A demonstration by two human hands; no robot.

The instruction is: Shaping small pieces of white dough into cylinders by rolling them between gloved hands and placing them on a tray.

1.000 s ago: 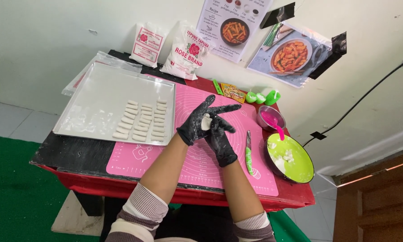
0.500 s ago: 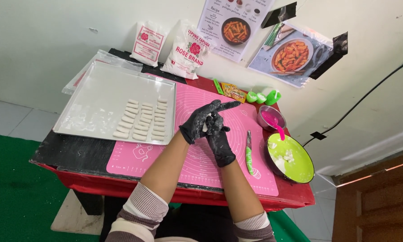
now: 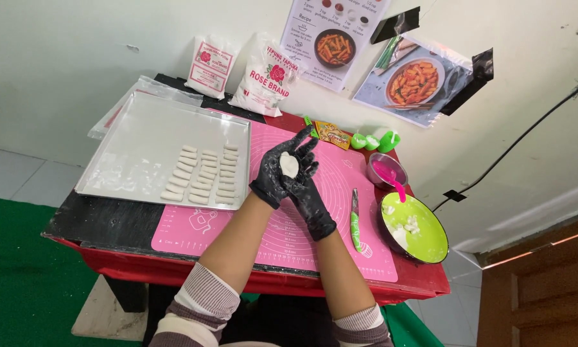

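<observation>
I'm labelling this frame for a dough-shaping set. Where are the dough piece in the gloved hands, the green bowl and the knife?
dough piece (image 3: 289, 164), head view, middle of the white lump.
green bowl (image 3: 427, 238), head view, bare green inside.
knife (image 3: 354, 222), head view, green handle on the pink mat.

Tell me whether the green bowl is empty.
No, the green bowl holds several white dough lumps near its middle.

The pink mat (image 3: 289, 225) is the landmark: its middle is taken up by both gloved hands (image 3: 292, 180); its near left part lies bare, open to a hand. Left of it, the tray (image 3: 135, 138) holds dough rows (image 3: 202, 175) at its right end, its left half free; right of it, a knife (image 3: 355, 218), a green bowl (image 3: 424, 241) and a pink cup (image 3: 386, 172) crowd the edge; behind it stand two flour bags (image 3: 241, 67).
</observation>
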